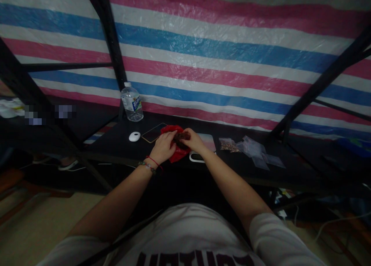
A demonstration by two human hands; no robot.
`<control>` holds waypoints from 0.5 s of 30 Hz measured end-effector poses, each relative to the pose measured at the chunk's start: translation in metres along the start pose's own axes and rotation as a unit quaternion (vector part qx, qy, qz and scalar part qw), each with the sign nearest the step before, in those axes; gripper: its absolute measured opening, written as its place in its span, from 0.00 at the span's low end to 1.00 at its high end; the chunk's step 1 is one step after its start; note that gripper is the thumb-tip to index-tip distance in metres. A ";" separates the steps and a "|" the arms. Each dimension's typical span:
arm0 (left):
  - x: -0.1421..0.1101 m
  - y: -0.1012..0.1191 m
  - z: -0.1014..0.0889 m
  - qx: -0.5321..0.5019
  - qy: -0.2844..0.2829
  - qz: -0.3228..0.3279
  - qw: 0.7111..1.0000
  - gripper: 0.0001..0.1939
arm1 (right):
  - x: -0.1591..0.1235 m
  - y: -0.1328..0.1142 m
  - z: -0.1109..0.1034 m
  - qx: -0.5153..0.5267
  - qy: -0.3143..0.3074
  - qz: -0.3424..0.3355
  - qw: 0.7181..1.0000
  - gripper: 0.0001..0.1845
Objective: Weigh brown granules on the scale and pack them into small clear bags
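A red plastic bag [179, 154] lies on the black table with a dark brown clump [182, 139] at its mouth. My left hand [165, 146] is closed on the bag's left side, its fingertips at the clump. My right hand [193, 140] pinches the clump from the right; its exact kind is hard to make out in the dim light. Beneath and beside my right hand sits a white kitchen scale [209, 141], partly covered by the wrist. Right of it lie a small clear bag of brown bits [228, 145] and several clear zip bags [255, 148].
A phone [153, 133] and a white oval device [134, 136] lie left of the red bag. Behind them stands a clear plastic bottle [132, 103]. Black metal posts [111, 45] rise at both sides, before a striped plastic sheet [217, 65].
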State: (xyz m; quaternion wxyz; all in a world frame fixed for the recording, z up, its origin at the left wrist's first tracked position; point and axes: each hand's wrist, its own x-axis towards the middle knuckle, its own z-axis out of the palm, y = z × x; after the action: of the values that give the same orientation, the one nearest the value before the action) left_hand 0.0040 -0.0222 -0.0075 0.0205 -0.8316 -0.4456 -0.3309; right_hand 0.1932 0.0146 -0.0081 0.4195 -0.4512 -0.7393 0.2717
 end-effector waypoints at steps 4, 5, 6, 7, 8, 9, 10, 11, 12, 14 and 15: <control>0.001 -0.003 -0.007 0.031 -0.034 -0.004 0.999 0.20 | -0.003 0.008 -0.022 -0.018 0.031 0.021 0.999 0.25; 0.001 -0.004 -0.009 0.044 -0.055 -0.004 0.998 0.18 | -0.004 0.012 -0.029 -0.030 0.043 0.035 0.998 0.28; 0.002 -0.005 -0.012 0.057 -0.076 -0.005 0.995 0.17 | -0.006 0.017 -0.037 -0.048 0.059 0.049 0.996 0.30; 0.002 -0.006 -0.015 0.070 -0.097 -0.006 0.993 0.19 | -0.009 0.022 -0.045 -0.070 0.077 0.060 0.993 0.31; 0.003 -0.007 -0.018 0.081 -0.113 -0.008 0.990 0.22 | -0.011 0.026 -0.052 -0.093 0.093 0.068 0.989 0.32; 0.003 -0.008 -0.020 0.092 -0.126 -0.011 0.988 0.25 | -0.014 0.031 -0.058 -0.114 0.106 0.076 0.985 0.33; 0.004 -0.009 -0.022 0.101 -0.139 -0.014 0.985 0.27 | -0.017 0.035 -0.063 -0.130 0.112 0.084 0.982 0.33; 0.005 -0.009 -0.024 0.111 -0.151 -0.018 0.982 0.27 | -0.020 0.039 -0.067 -0.143 0.112 0.093 0.979 0.33; 0.006 -0.010 -0.025 0.120 -0.164 -0.022 0.979 0.27 | -0.023 0.042 -0.069 -0.151 0.109 0.102 0.977 0.33; 0.007 -0.010 -0.028 0.135 -0.191 -0.035 0.972 0.24 | -0.026 0.045 -0.071 -0.161 0.101 0.114 0.975 0.33; 0.007 -0.010 -0.028 0.139 -0.201 -0.044 0.969 0.23 | -0.027 0.045 -0.071 -0.166 0.097 0.110 0.975 0.33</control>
State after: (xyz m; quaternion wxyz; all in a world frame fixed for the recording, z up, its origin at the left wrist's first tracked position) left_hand -0.0157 -0.0205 0.0163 0.0316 -0.8497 -0.5182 -0.0922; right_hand 0.2807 0.0120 -0.0180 0.3763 -0.6176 -0.6753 0.1447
